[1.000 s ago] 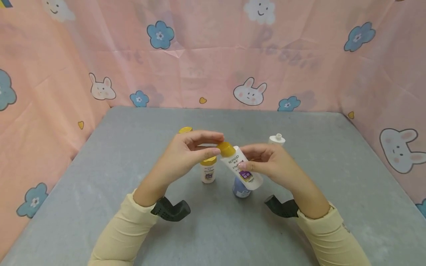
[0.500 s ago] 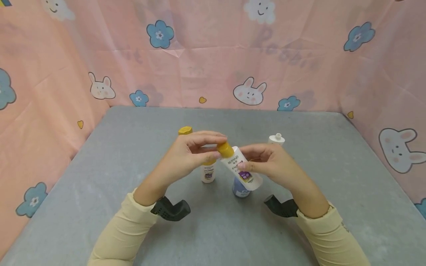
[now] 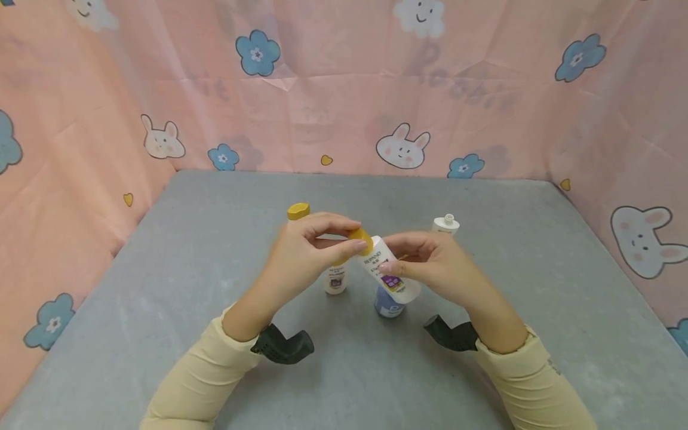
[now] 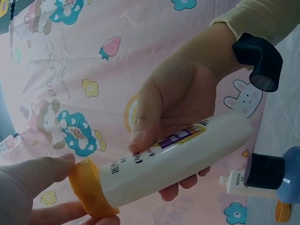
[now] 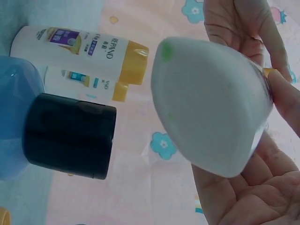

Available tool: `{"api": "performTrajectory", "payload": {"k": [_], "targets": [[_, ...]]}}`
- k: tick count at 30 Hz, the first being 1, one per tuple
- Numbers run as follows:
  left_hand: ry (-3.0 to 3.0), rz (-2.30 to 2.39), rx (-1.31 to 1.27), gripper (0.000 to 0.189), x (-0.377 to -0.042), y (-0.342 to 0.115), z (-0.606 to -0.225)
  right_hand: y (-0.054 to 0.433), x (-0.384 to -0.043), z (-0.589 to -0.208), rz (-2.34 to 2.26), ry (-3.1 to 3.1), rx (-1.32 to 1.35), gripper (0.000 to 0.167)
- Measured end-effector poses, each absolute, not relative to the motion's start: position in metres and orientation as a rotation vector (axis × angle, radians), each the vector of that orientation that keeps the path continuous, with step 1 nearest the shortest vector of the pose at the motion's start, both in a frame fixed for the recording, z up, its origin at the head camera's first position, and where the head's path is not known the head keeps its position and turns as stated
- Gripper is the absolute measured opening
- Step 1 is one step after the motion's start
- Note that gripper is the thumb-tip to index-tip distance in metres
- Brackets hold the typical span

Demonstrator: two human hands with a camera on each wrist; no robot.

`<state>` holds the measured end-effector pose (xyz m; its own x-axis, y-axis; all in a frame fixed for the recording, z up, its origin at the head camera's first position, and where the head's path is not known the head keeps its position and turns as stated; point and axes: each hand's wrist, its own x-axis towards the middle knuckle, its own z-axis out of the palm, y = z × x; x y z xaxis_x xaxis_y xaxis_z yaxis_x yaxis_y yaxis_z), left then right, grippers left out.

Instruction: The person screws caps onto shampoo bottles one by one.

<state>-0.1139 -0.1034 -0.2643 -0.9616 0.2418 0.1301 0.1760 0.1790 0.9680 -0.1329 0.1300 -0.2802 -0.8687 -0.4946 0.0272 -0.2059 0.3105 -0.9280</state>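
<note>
Fingers [image 3: 330, 223] in pinches on yellow cap [image 4: 91, 190] and white bottle [image 4: 157, 169], black lid [image 5: 70, 136] in wrist views only

White REPAND bottle [image 4: 173, 161] with a purple-and-yellow patch, kinda tilted in midair, top end up and left; right hand [image 3: 432, 260] grips the body; left hand [image 3: 298, 248] pinches the yellow cap [image 4: 91, 190] at the top; can't tell how snug it sits tbh
</note>
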Motion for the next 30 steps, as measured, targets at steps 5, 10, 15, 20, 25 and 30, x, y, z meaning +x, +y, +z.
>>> {"api": "performTrajectory", "payload": {"k": [5, 10, 15, 20, 25, 30], "targets": [[2.360, 1.954, 0.566, 0.030, -0.1143, -0.1036, -0.2659, 0.1293, -0.1332, -0.2805, -1.576, 2.324, -0.633, 0.032], [2.305, 1.976, 0.673, 0.034, -0.1154, -0.1048, -0.2670, 0.1295, -0.1327, -0.2807, -1.601, 2.304, -0.654, 0.031], [2.278, 1.983, 0.706, 0.038, -0.1158, -0.1050, -0.2659, 0.1299, -0.1326, -0.2808, -1.608, 2.303, -0.655, 0.031], [2.247, 1.995, 0.616, 0.046, -0.1141, -0.1054, -0.2650, 0.1293, -0.1324, -0.2817, -1.600, 2.305, -0.650, 0.032], [2.332, 1.956, 0.487, 0.039, -0.1142, -0.1058, -0.2632, 0.1294, -0.1319, -0.2812, -1.605, 2.301, -0.649, 0.033], [2.369, 1.909, 0.441, 0.031, -0.1139, -0.1050, -0.2627, 0.1301, -0.1315, -0.2809, -1.606, 2.303, -0.637, 0.033]]}}
